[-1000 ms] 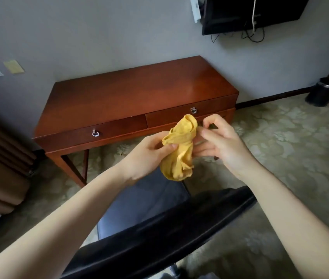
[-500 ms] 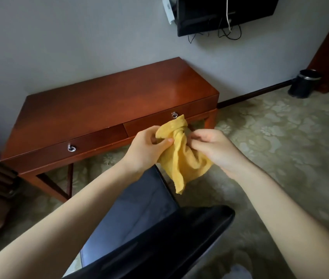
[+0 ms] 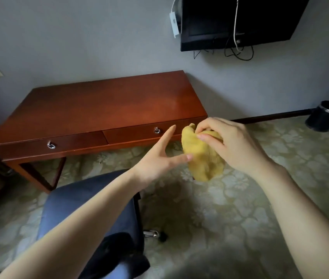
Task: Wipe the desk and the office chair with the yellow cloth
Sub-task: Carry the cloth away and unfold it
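The yellow cloth (image 3: pixel 201 158) is bunched in my right hand (image 3: pixel 232 143), which grips it from the right in mid-air near the desk's front right corner. My left hand (image 3: pixel 159 160) is open with its fingers spread; its thumb tip touches the cloth's left side. The reddish wooden desk (image 3: pixel 99 107) stands against the wall with two drawers and a bare top. The office chair (image 3: pixel 91 204), with a blue seat and a dark back, is below my left forearm, in front of the desk.
A black screen (image 3: pixel 230 21) with hanging cables is mounted on the wall above the desk's right end. A dark waste bin (image 3: pixel 324 118) stands on the patterned carpet at the far right. A curtain hangs at the left edge.
My left hand has let go of the cloth and spread open. The right hand has gathered the cloth into a bunch. The view has risen and swung, showing more of the chair seat.
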### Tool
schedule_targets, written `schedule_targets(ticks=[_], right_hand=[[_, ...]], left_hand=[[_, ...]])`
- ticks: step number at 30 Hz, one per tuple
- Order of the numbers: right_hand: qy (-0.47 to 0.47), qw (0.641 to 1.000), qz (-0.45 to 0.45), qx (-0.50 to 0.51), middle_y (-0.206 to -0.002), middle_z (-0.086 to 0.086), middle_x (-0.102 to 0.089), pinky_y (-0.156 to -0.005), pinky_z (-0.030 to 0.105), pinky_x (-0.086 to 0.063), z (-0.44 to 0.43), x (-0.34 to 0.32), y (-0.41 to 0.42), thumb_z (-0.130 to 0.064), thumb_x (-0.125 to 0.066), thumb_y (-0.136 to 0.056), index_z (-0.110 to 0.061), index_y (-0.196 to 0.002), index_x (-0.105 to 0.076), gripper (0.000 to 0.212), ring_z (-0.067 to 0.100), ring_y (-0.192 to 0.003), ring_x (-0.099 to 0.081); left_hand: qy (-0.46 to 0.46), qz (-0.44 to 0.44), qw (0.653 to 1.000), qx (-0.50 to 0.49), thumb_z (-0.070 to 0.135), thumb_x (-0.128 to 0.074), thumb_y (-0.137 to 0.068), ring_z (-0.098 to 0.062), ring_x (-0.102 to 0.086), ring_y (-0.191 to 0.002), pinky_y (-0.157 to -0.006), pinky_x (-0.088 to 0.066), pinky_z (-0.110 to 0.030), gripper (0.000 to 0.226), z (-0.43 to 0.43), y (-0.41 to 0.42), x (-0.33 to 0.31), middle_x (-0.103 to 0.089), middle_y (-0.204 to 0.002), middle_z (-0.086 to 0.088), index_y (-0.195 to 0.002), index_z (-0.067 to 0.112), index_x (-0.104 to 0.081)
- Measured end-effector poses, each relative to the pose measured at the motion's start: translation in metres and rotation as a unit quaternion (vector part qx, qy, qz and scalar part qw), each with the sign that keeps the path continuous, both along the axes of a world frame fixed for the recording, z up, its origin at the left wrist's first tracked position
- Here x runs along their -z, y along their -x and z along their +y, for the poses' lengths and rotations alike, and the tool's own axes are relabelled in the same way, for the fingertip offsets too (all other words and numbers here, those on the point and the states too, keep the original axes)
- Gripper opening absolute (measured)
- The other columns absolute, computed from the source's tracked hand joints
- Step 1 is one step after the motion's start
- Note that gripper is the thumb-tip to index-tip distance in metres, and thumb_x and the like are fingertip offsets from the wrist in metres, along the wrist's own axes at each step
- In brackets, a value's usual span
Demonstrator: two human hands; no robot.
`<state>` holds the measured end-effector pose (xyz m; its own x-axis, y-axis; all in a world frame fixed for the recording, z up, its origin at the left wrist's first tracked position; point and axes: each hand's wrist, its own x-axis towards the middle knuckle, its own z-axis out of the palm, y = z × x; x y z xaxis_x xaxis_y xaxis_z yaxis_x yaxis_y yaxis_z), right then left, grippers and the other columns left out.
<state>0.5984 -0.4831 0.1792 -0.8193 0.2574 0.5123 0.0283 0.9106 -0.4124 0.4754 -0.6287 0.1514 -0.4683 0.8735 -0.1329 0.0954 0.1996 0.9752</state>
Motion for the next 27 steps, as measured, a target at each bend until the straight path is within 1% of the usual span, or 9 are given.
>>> schedule_targets(ticks=[4,7,10,12,14,16,19,24,27], right_hand=[[0.026,0.999,0.029,-0.018,-0.086,-0.014,-0.063,-0.069,0.033,-0.051,0.045,0.001,-0.032,-0.027,-0.062,-0.087,-0.024,-0.093,-0.063,0.007,0.007,-0.078,-0.06],[0.125,0.989,0.076,0.018,-0.078,-0.014,-0.065,-0.068,0.022,-0.049,0.07,0.017,-0.057,-0.023,-0.068,-0.085,-0.03,-0.089,-0.064,0.008,0.003,-0.076,-0.062],[0.291,0.954,0.049,0.043,-0.085,-0.019,-0.068,-0.065,0.01,-0.046,0.093,0.034,-0.077,-0.045,-0.066,-0.082,-0.038,-0.093,-0.062,0.014,-0.003,-0.078,-0.064],[0.394,0.918,-0.022,0.029,-0.094,-0.023,-0.069,-0.068,0.007,-0.046,0.112,0.049,-0.09,-0.059,-0.062,-0.074,-0.037,-0.101,-0.062,0.034,-0.005,-0.086,-0.065],[0.47,0.881,-0.054,0.021,-0.097,-0.019,-0.071,-0.074,0.007,-0.046,0.131,0.069,-0.099,-0.045,-0.068,-0.079,-0.031,-0.101,-0.066,0.026,-0.002,-0.093,-0.065],[0.514,0.855,-0.003,0.067,-0.093,-0.011,-0.073,-0.077,0.013,-0.048,0.153,0.085,-0.104,-0.022,-0.066,-0.086,-0.025,-0.092,-0.07,0.008,0.002,-0.092,-0.067],[0.625,0.756,0.125,0.151,-0.106,0.009,-0.071,-0.088,0.033,-0.051,0.204,0.094,-0.103,-0.014,-0.057,-0.09,-0.013,-0.1,-0.069,0.016,0.021,-0.101,-0.066],[0.556,0.733,0.192,0.341,-0.071,-0.011,-0.063,-0.058,0.022,-0.045,0.318,0.085,-0.089,-0.024,-0.055,-0.091,-0.027,-0.071,-0.063,0.022,0.005,-0.07,-0.059],[0.507,0.759,0.16,0.375,-0.079,-0.023,-0.046,-0.061,0.02,-0.037,0.398,0.071,-0.077,-0.028,-0.046,-0.096,-0.028,-0.093,-0.056,0.011,-0.005,-0.071,-0.045]], left_hand=[[-0.017,0.018,0.999,0.023,0.019,-0.069,-0.084,-0.009,-0.063,-0.103,-0.087,-0.051,-0.024,0.04,0.051,-0.022,-0.009,-0.065,-0.116,0.0,-0.122,0.009,-0.057],[-0.04,0.018,0.999,0.031,0.014,-0.07,-0.083,-0.013,-0.065,-0.083,-0.078,-0.055,-0.03,0.018,0.084,-0.032,-0.009,-0.066,-0.089,0.0,-0.093,0.007,-0.058],[-0.08,0.028,0.996,0.036,0.012,-0.067,-0.085,-0.008,-0.06,-0.069,-0.061,-0.051,-0.022,0.016,0.12,-0.043,-0.011,-0.061,-0.074,0.004,-0.087,0.009,-0.051],[-0.093,0.016,0.995,0.042,0.012,-0.064,-0.088,-0.008,-0.061,-0.069,-0.062,-0.052,-0.023,0.016,0.148,-0.05,-0.009,-0.061,-0.074,0.003,-0.093,0.007,-0.05],[-0.103,-0.017,0.993,0.047,0.012,-0.063,-0.089,-0.008,-0.062,-0.068,-0.064,-0.053,-0.024,0.015,0.182,-0.055,-0.004,-0.062,-0.074,0.003,-0.095,0.007,-0.05],[-0.111,-0.056,0.992,0.036,0.013,-0.063,-0.089,-0.008,-0.063,-0.069,-0.066,-0.054,-0.025,0.013,0.22,-0.056,0.006,-0.063,-0.073,0.004,-0.093,0.009,-0.051],[-0.079,-0.135,0.988,-0.006,0.016,-0.065,-0.088,-0.013,-0.067,-0.076,-0.069,-0.058,-0.03,0.017,0.28,-0.052,0.03,-0.067,-0.086,-0.002,-0.103,0.012,-0.057],[-0.005,-0.116,0.993,-0.017,-0.009,-0.056,-0.089,-0.017,-0.063,-0.088,-0.067,-0.051,-0.019,0.036,0.393,-0.035,0.073,-0.062,-0.112,-0.014,-0.12,0.008,-0.051],[-0.04,-0.062,0.993,0.089,-0.006,-0.057,-0.089,0.006,-0.064,-0.079,-0.061,-0.046,-0.006,0.036,0.479,-0.023,0.062,-0.06,-0.106,0.004,-0.119,0.015,-0.052]])
